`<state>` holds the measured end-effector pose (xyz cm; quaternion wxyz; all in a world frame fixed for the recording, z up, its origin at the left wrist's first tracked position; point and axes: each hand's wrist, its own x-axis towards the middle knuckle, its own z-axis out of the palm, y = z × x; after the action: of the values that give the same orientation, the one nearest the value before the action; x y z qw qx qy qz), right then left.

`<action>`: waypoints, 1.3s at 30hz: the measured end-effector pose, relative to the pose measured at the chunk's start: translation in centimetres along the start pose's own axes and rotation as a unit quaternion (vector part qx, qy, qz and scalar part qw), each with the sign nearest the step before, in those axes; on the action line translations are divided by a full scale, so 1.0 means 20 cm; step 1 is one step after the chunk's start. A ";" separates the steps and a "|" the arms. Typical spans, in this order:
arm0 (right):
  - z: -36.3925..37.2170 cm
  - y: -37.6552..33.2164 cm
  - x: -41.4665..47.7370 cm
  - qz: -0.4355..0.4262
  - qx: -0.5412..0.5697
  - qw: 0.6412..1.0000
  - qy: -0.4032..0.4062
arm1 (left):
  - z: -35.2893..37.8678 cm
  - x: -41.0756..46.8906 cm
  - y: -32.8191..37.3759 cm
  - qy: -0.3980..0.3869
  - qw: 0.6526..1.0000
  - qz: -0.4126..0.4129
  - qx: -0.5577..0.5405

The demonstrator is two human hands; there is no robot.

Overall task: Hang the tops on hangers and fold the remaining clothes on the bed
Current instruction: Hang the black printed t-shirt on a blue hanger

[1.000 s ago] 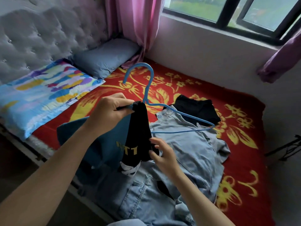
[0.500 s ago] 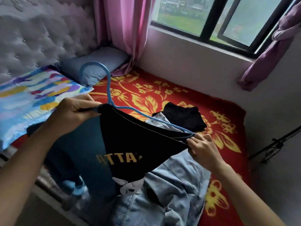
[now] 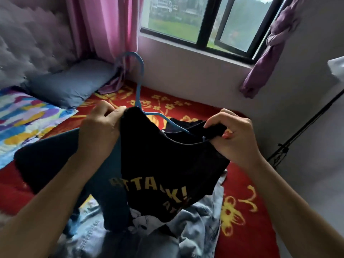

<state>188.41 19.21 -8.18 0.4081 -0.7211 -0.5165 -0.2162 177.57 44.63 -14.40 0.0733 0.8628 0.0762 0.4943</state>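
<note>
A black top (image 3: 167,170) with yellow lettering hangs between my hands above the bed. A blue hanger (image 3: 138,81) sits inside it, hook up, one arm showing at the neckline. My left hand (image 3: 101,127) grips the top's left shoulder over the hanger end. My right hand (image 3: 232,135) pinches the right shoulder fabric, pulling it over the other end. Under them lie light denim clothes (image 3: 195,220), a dark blue garment (image 3: 48,157) and a folded black piece (image 3: 182,123), mostly hidden.
The bed has a red sheet (image 3: 242,187) with yellow flowers, a grey pillow (image 3: 74,81) and a multicoloured pillow (image 3: 24,118) at the tufted headboard. The wall, a window and pink curtains (image 3: 104,27) stand behind. A black stand (image 3: 286,146) leans at right.
The top has been spread wider across the hanger. My right hand rose and pulled the right shoulder over the hanger arm; hanger and top lifted toward the middle.
</note>
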 end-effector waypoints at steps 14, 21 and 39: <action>-0.13 -0.06 0.22 -0.084 -0.178 0.980 0.024 | 0.02 0.27 -0.06 0.075 0.996 -0.052 -0.004; -0.16 0.31 -0.05 0.267 0.292 0.918 0.029 | -0.08 0.30 -0.31 0.098 0.986 -0.116 -0.071; 0.07 0.48 -0.30 0.451 0.480 0.752 -0.002 | -0.10 0.33 -0.21 0.104 0.991 -0.063 -0.047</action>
<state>194.85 15.68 -16.82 0.7496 -0.5799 -0.1682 0.2711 179.00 50.24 -8.66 0.1363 0.7958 0.1146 0.5788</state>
